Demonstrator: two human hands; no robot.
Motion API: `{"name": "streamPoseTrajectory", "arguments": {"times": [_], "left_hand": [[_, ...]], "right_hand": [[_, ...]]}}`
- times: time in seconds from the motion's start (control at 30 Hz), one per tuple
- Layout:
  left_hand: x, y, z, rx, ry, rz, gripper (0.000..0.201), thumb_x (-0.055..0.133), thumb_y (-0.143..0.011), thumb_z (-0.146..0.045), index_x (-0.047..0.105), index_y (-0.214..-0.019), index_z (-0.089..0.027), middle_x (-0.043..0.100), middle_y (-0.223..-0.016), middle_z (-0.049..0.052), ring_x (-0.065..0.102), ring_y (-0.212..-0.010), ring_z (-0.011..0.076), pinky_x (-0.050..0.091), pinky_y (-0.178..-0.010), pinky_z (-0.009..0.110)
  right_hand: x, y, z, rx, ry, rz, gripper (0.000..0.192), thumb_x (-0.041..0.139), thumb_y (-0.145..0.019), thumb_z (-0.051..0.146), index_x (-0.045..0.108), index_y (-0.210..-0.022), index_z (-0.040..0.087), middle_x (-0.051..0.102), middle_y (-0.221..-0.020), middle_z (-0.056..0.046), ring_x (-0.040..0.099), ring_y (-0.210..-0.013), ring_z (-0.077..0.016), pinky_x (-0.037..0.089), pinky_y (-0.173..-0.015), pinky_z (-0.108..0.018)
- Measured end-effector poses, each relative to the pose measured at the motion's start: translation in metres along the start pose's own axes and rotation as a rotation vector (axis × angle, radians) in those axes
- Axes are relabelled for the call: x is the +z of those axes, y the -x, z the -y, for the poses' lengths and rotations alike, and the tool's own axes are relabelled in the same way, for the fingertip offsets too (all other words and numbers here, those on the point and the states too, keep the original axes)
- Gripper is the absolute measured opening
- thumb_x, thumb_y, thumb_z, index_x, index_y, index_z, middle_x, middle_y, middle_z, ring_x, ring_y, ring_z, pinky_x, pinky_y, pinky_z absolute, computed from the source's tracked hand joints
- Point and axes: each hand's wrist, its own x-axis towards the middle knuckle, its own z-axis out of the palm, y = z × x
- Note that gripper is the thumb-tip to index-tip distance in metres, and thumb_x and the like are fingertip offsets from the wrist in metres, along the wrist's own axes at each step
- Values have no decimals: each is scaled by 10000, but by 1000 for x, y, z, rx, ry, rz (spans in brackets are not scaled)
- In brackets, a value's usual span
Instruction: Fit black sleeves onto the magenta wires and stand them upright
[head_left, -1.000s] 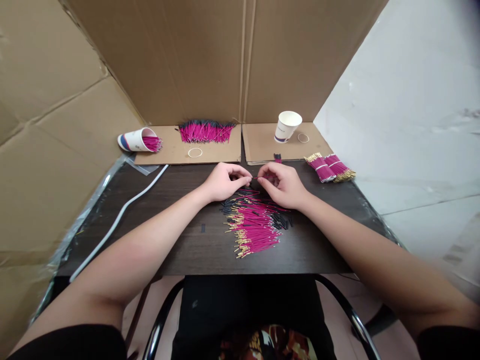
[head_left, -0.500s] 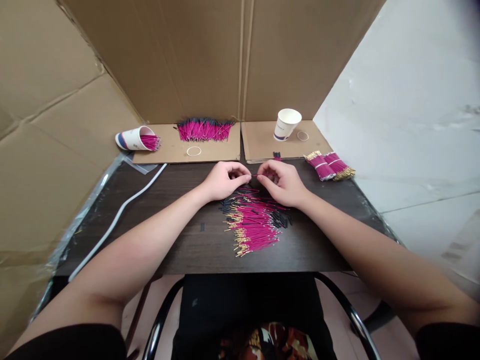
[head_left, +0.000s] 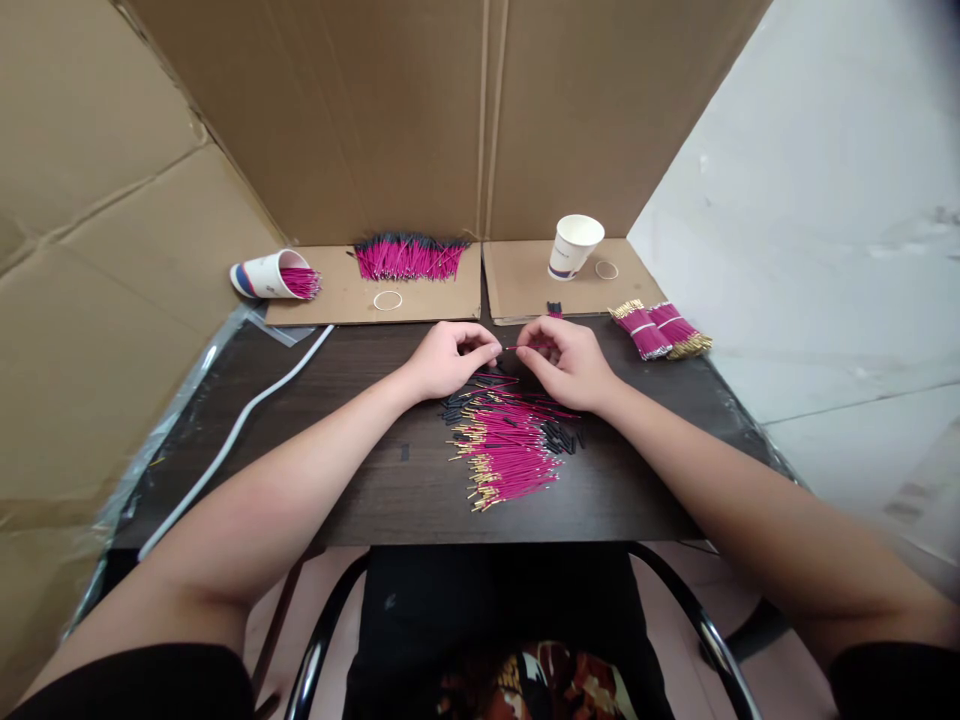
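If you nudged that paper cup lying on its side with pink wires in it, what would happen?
The tipped paper cup looks thin and light, so it would probably slide or roll in a curve. Its mouth is open sideways, so the pink wires poking out might spill onto the cardboard sheet.

From my view I see both forearms bare, my left hand (head_left: 448, 360) and right hand (head_left: 568, 364) without gloves, rings or a watch. Short black sleeves end at the upper arms near the frame's bottom corners. My black top carries a printed graphic in red, orange and white
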Motion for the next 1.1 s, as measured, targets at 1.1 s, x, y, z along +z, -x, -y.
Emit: {"name": "streamPoseTrajectory", "arguments": {"times": [1.1], "left_hand": [[0,2,-3,1,-4,15,280,806,-969,-431,887,-994,-164,838,-888,85,744,-811,205,603,-832,361]], "right_hand": [[0,0,3,-25,16,43,79,697,-1023,254,672,-958,217,683,-813,-17,534,-624,-167,442,-609,-341]]}}
